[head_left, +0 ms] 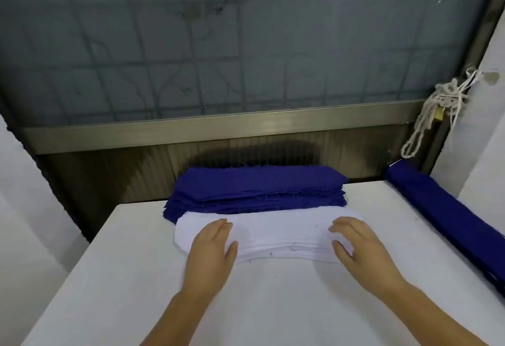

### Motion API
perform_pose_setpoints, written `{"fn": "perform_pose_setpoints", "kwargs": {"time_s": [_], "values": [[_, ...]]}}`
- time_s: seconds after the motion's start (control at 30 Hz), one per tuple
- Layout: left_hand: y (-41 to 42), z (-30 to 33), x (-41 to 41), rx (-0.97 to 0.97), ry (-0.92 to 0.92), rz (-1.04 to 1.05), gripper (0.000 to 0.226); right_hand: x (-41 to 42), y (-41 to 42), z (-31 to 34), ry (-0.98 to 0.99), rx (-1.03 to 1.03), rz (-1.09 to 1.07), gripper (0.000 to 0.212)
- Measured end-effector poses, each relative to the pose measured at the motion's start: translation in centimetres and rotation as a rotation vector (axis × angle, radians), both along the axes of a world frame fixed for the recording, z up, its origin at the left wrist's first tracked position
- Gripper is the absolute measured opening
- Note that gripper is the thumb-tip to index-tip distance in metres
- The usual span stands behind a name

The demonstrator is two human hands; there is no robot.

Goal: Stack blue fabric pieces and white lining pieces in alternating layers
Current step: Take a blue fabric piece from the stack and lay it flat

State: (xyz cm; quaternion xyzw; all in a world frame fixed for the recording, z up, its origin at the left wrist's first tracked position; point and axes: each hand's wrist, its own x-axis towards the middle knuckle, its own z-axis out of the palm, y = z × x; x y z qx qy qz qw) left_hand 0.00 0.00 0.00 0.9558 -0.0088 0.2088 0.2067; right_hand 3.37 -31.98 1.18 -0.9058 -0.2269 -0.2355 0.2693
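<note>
A thick pile of blue fabric pieces (257, 189) lies at the far edge of the white table (136, 277). Directly in front of it sits a lower pile of white lining pieces (278, 232). My left hand (211, 247) rests flat on the left part of the white pile, fingers straight, thumb along its front edge. My right hand (358, 244) lies on the right part of the same pile, fingers slightly bent over the top, thumb at the front edge.
A long bundle of blue fabric (448, 220) runs along the table's right edge. A knotted white cord (434, 116) hangs at the back right corner. Behind the table stand a metal rail and a frosted window (246, 45).
</note>
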Motion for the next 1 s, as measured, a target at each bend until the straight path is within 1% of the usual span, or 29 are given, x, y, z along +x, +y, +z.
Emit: {"fn": "perform_pose_setpoints", "kwargs": {"time_s": [0.03,0.13,0.2,0.3,0.37,0.4,0.47,0.53,0.6,0.7,0.77,0.87,0.97,1.0], "values": [[0.1,-0.3,0.5,-0.016,0.02,0.006,0.045,1.2,0.2,-0.3,-0.003,-0.003,-0.006,0.031],[0.6,-1.2,0.7,-0.037,0.05,0.04,0.045,2.9,0.6,-0.9,0.139,-0.023,-0.043,0.033],[1.0,-2.5,0.5,-0.045,0.015,0.012,0.043,3.1,0.2,-2.8,0.175,0.013,-0.061,0.033],[1.6,-3.3,0.6,-0.03,-0.081,-0.018,0.037,3.0,-0.1,-4.4,0.123,0.048,-0.057,0.033],[1.9,-3.5,0.8,-0.021,-0.124,-0.035,0.033,3.3,-0.1,-4.6,0.06,0.051,-0.066,0.025],[1.9,-3.5,0.9,-0.019,-0.138,-0.048,0.036,3.5,-0.1,-4.6,0.023,0.035,-0.066,0.022],[2.0,-3.4,1.0,-0.011,-0.178,-0.06,0.041,3.6,0.0,-4.6,-0.047,0.0,-0.065,0.031],[2.1,-3.3,1.0,-0.016,-0.217,-0.07,0.045,3.8,-0.1,-4.7,-0.084,-0.001,-0.062,0.033],[2.1,-3.2,0.8,-0.021,-0.236,-0.075,0.058,4.0,-0.2,-5.0,-0.103,0.004,-0.064,0.032],[1.8,-2.9,0.8,-0.038,-0.199,-0.05,0.062,4.1,-0.2,-5.1,-0.11,0.006,-0.071,0.032],[1.6,-2.7,0.7,-0.032,-0.166,-0.041,0.059,4.0,-0.1,-4.8,-0.111,0.003,-0.071,0.032],[1.7,-2.1,1.0,-0.052,-0.152,-0.013,0.045,4.4,0.1,-3.4,-0.086,0.014,-0.075,0.032],[1.8,-0.7,2.4,-0.06,-0.202,0.063,0.02,6.8,0.8,-1.0,-0.052,0.009,-0.14,0.019],[1.8,-0.2,3.1,-0.048,-0.222,0.091,0.016,7.9,1.2,-0.2,-0.04,0.002,-0.166,0.021]]}}
